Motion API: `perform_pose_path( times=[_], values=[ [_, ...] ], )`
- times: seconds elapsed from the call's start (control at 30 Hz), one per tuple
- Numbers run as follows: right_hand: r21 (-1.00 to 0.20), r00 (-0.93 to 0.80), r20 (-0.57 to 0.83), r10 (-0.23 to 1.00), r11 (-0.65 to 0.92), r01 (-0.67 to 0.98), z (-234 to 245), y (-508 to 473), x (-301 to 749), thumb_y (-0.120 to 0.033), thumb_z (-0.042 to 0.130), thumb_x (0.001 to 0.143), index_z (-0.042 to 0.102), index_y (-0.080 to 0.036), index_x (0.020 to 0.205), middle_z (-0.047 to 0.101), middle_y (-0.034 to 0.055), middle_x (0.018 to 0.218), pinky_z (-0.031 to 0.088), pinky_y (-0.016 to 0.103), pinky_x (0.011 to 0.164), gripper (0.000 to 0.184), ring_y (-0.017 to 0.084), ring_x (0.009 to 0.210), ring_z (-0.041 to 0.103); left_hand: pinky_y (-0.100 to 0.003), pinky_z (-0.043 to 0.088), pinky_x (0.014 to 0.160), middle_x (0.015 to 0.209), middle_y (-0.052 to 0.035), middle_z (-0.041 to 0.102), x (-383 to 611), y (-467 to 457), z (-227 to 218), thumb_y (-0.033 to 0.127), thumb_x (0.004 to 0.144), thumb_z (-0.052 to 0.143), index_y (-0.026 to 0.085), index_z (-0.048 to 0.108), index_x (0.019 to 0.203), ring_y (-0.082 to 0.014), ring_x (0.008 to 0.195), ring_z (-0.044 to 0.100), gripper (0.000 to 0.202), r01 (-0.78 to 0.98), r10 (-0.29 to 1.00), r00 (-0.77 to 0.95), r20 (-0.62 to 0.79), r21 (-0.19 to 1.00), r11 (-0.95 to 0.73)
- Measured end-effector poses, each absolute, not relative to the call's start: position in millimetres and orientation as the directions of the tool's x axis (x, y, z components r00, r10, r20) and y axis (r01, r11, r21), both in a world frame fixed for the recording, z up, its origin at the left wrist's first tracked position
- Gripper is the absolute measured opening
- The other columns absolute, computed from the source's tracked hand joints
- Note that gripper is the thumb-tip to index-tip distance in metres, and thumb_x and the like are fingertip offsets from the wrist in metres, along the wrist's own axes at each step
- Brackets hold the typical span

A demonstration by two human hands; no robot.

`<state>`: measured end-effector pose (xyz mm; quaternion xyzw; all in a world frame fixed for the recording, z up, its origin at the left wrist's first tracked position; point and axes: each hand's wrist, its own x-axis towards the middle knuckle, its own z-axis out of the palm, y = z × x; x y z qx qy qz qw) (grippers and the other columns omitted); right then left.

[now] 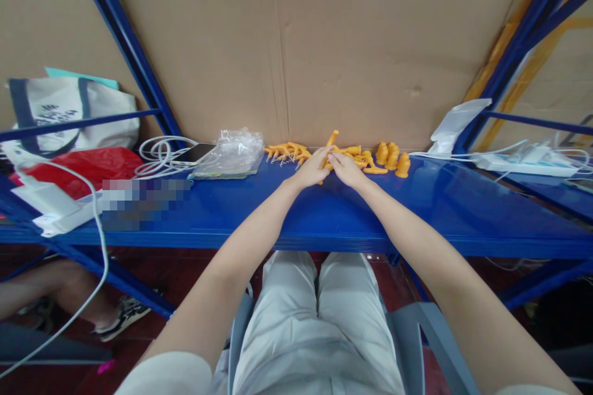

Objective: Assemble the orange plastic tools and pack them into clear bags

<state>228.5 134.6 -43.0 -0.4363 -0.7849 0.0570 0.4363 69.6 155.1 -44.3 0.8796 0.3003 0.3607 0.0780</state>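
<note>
My left hand [313,170] is closed around a slim yellow plastic piece [333,136], whose knobbed upper end sticks up above the fingers. My right hand [349,171] meets it from the other side, fingers closed at the same piece; its fingertips are hard to make out. Left of the hands lies a yellow branched piece [288,150] with many prongs. Behind and right of my right hand are more yellow pieces [374,168], partly covered by it. Several small yellow bumpy pieces [403,165] stand further right.
All this rests on a blue shelf [231,213] against a cardboard wall [361,49]. Clear plastic bags [231,151], a phone [197,152] and a coiled white cable [160,151] lie left. Power strips [528,163] [69,219] sit at both sides. Another person's leg [60,290] shows lower left.
</note>
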Motion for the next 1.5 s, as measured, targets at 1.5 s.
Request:
perform_pose_path(
  times=[1.5],
  values=[
    [-0.52,-0.335,0.564,0.755,0.64,0.566,-20.6,121.0,253.7,-0.054,0.063,0.086,0.074,-0.017,0.087,0.075,0.0071,0.088,0.055,0.038,0.082,0.038,0.023,0.085,0.069,-0.04,0.051,0.097,0.108,-0.0074,0.058,56.3,135.2,-33.9,0.023,0.095,0.053,0.021,0.064,0.119,-0.023,0.104,0.061,0.026,0.705,0.64,0.367,0.675,0.247,-0.665]
  ],
)
